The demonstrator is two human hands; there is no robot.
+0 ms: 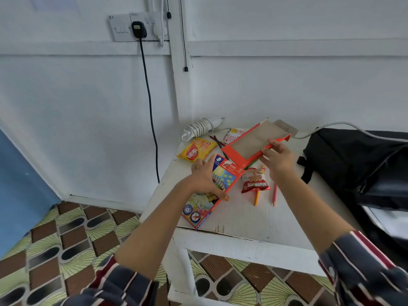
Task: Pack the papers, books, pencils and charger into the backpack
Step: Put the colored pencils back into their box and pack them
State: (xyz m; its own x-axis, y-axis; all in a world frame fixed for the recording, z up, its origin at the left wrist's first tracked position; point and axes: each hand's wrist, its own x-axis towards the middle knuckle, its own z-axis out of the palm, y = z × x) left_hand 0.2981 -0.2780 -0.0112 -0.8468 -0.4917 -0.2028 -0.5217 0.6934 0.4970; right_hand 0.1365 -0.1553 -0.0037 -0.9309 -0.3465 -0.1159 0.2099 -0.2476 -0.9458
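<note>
A colourful pencil box sleeve [223, 180] lies on the white table [242, 219], and my left hand [204, 177] grips it across the middle. My right hand [278, 157] holds the red inner tray [256, 142] of the box, which is pulled out, tilted and shows bare cardboard. Loose pencils lie around: an orange one [256, 198], a red one [274, 196] and dark ones [218, 142] behind the tray. The white charger [202, 127] with coiled cable sits at the table's far corner. The black backpack [362, 164] lies open at the right.
Snack packets lie among the pencils: a yellow wafer pack [196, 150], a red nut pack [255, 180] and a small white-red one [234, 134]. A black plug and cable [139, 29] hang on the wall. Patterned floor lies to the left, below the table edge.
</note>
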